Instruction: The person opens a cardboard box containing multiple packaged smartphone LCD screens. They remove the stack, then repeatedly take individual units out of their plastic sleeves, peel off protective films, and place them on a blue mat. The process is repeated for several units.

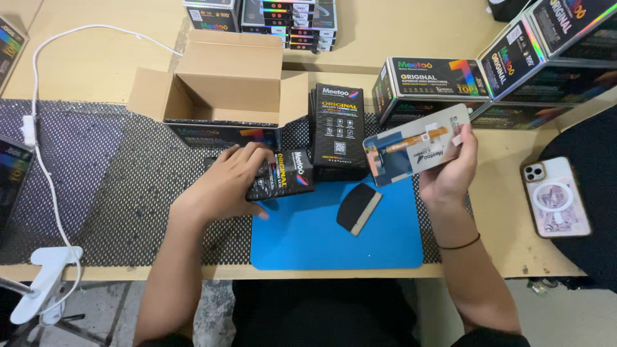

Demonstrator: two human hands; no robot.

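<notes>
My right hand (450,170) holds a flat phone screen panel (411,146) tilted above the blue mat (334,238), its back side with an orange flex cable facing up. My left hand (225,180) rests on a small black box (289,172) lying at the mat's upper left edge. A stack of flat black boxes (337,128) stands just behind it. A black scraper (358,207) with a pale edge lies on the mat between my hands.
An open cardboard carton (218,83) sits behind my left hand. Larger black boxes (437,87) are stacked at the back right and more at the back centre (283,16). A phone (558,196) lies face down at the right. A white cable (45,160) and clamp (45,283) run along the left.
</notes>
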